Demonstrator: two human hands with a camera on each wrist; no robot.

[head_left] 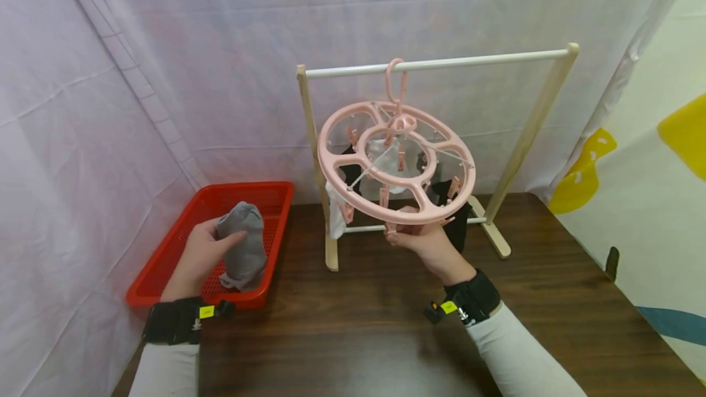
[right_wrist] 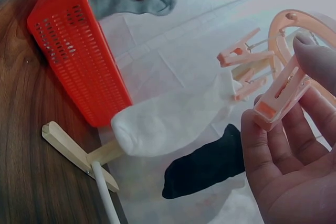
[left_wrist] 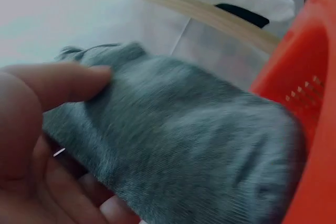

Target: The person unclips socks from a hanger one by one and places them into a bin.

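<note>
Over the red basket (head_left: 285, 204), my left hand (head_left: 200, 254) grips a grey sock (head_left: 245, 247), thumb on the near face and fingers behind it. In the left wrist view the grey cloth (left_wrist: 173, 129) stretches from the thumb toward the basket wall. My right hand (head_left: 432, 247) is at the near rim of a round pink drying hanger (head_left: 331, 161). Its thumb and fingers hold a pink clothespin (right_wrist: 281, 98), as the right wrist view shows. Beside that hand, a white sock (right_wrist: 168, 124) and a black sock (right_wrist: 202, 169) hang from the hanger.
The hanger hooks onto the white bar (head_left: 485, 62) of a wooden-legged rack on the brown table (head_left: 342, 336). More pink clothespins (head_left: 401, 161) dangle from its rings. White cloth walls (head_left: 220, 48) stand behind and to the left.
</note>
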